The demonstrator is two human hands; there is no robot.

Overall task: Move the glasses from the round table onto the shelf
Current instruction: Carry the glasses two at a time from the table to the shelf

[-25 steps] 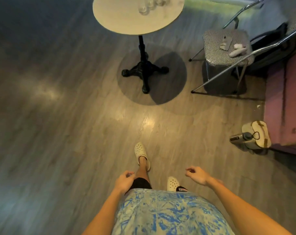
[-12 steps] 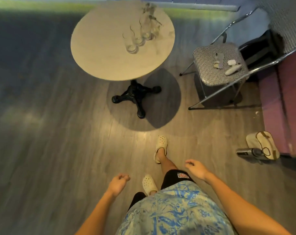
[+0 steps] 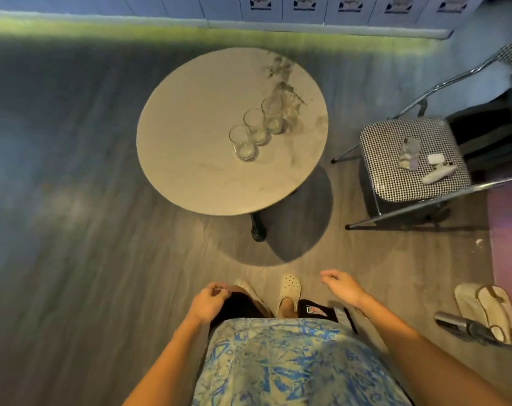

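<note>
Nearest, the left hand (image 3: 205, 303) hangs over the thigh, fingers loosely curled with thumb and forefinger almost meeting, holding nothing. The right hand (image 3: 341, 288) hovers above the floor, fingers half bent and spread, empty too. Farther ahead, three glasses (image 3: 256, 129) stand upright in a diagonal row, side by side, on the right half of the round table (image 3: 190, 148). A chair (image 3: 401, 165) sits to its right.
</note>
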